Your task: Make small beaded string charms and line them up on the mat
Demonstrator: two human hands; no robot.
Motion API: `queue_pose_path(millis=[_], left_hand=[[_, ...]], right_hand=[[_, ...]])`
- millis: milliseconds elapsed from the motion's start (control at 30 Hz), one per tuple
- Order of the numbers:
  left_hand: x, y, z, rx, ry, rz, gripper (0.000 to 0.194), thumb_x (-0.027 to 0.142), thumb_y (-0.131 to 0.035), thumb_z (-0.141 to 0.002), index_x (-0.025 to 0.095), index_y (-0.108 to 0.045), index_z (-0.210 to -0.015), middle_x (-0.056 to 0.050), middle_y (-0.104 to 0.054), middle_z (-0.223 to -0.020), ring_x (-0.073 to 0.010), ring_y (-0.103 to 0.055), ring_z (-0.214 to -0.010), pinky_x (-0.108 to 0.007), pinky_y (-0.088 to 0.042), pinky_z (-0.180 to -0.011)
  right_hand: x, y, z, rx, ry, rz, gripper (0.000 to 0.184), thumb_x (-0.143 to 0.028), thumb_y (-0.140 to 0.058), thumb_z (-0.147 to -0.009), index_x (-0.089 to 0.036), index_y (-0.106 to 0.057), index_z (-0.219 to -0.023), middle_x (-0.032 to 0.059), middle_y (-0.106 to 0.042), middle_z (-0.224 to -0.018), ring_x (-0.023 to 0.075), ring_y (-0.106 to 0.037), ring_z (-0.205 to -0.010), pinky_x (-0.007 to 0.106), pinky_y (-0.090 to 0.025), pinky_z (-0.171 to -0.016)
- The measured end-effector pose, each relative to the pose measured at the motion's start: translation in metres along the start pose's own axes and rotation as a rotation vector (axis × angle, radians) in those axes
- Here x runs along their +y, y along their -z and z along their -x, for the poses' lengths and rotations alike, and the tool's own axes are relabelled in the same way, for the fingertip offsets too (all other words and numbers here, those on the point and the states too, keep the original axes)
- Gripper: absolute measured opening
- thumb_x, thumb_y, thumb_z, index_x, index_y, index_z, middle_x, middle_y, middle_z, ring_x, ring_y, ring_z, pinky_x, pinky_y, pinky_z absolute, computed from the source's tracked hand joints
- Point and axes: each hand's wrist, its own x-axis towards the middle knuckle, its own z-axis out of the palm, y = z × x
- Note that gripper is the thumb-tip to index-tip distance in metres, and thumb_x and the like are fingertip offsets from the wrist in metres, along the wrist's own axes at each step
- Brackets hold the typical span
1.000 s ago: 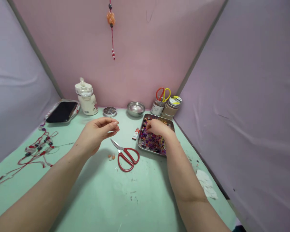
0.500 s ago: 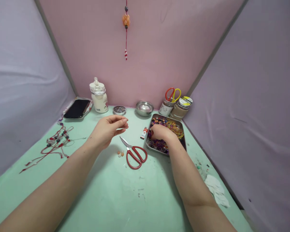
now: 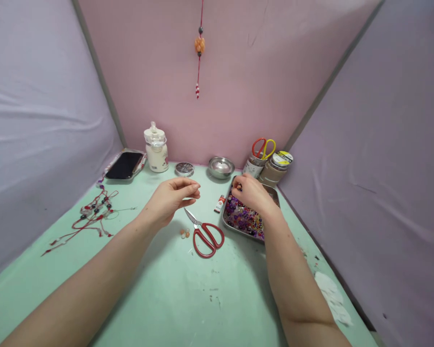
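My left hand [image 3: 174, 196] hovers over the table just behind the scissors, its fingers bent and drawn together toward the thumb. Whatever it pinches, if anything, is too small to make out. Over the back left part of a metal tray [image 3: 243, 233] full of purple, dark and orange beads [image 3: 237, 213] and yellowish cord is my right hand [image 3: 252, 193]. Its fingers are curled closed, and their tips are partly hidden. Red-handled scissors [image 3: 204, 235] lie with blades slightly apart, pointing toward my left hand. Beside them sit several orange and white beads [image 3: 185, 233].
A lighter [image 3: 219, 203] lies left of the tray. Behind stand a metal bowl [image 3: 221, 167], a round tin [image 3: 184, 169], a white jar [image 3: 156, 155], and jars [image 3: 275, 169] with scissors. Knotted red cords [image 3: 94, 212] and a phone [image 3: 125, 166] lie left; crumpled tissue [image 3: 332, 296] lies right.
My right hand has lifted from among the beads toward the tray's back edge, uncovering more beads. My left hand keeps its pinch. The whole view has shifted slightly.
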Motion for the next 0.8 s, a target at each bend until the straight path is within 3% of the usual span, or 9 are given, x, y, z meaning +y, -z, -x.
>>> queue_pose_path(millis=[67,133,267,367,533,800], left_hand=[[-0.001,-0.001,0.0,-0.012,0.02,0.007,0.026,0.037,-0.077,-0.066,0.017,-0.066,-0.078,-0.001,-0.064,-0.074,-0.0115,-0.06,-0.076,-0.025,-0.049,-0.073],[-0.001,-0.002,0.0,-0.028,0.041,0.017,0.025,0.036,-0.077,-0.066,0.017,-0.066,-0.078,-0.001,-0.064,-0.073,-0.0109,-0.06,-0.074,-0.025,-0.048,-0.072],[-0.002,-0.004,0.003,-0.096,0.108,0.033,0.023,0.033,-0.077,-0.067,0.015,-0.066,-0.078,-0.001,-0.065,-0.071,-0.0111,-0.06,-0.073,-0.025,-0.048,-0.071],[-0.003,-0.005,0.005,-0.182,0.174,0.054,0.022,0.029,-0.077,-0.067,0.014,-0.067,-0.079,-0.002,-0.064,-0.07,-0.0108,-0.06,-0.071,-0.025,-0.048,-0.07],[-0.007,-0.006,0.005,-0.26,0.213,0.087,0.02,0.026,-0.076,-0.069,0.012,-0.066,-0.08,-0.002,-0.064,-0.068,-0.0094,-0.058,-0.065,-0.025,-0.048,-0.068],[-0.012,-0.006,0.002,-0.275,0.218,0.097,0.021,0.028,-0.075,-0.069,0.012,-0.065,-0.08,-0.002,-0.064,-0.069,-0.0084,-0.057,-0.062,-0.025,-0.047,-0.068]], right_hand=[[-0.003,-0.001,-0.003,0.091,0.041,-0.185,0.007,-0.019,-0.053,-0.076,-0.018,-0.061,-0.075,0.0044,-0.058,-0.086,0.0144,-0.053,-0.071,0.028,-0.039,-0.069],[-0.008,-0.005,-0.007,0.103,0.038,-0.463,0.008,-0.025,-0.056,-0.078,-0.019,-0.061,-0.079,0.0016,-0.058,-0.079,0.0139,-0.053,-0.068,0.027,-0.039,-0.066],[-0.02,-0.016,-0.012,-0.022,-0.029,-1.116,0.016,-0.036,-0.063,-0.078,-0.02,-0.062,-0.083,-0.0013,-0.06,-0.073,0.0111,-0.054,-0.063,0.025,-0.04,-0.062],[-0.026,-0.022,-0.011,-0.136,-0.055,-1.432,0.018,-0.036,-0.07,-0.075,-0.02,-0.065,-0.082,-0.0009,-0.063,-0.078,0.008,-0.053,-0.063,0.023,-0.04,-0.062],[-0.032,-0.024,-0.008,-0.239,-0.114,-1.573,0.021,-0.036,-0.075,-0.071,-0.019,-0.068,-0.08,0.0,-0.065,-0.076,0.0076,-0.055,-0.063,0.022,-0.041,-0.061],[-0.033,-0.026,-0.008,-0.279,-0.133,-1.608,0.02,-0.031,-0.077,-0.069,-0.019,-0.07,-0.084,0.0001,-0.067,-0.076,0.0072,-0.057,-0.063,0.022,-0.044,-0.062]])
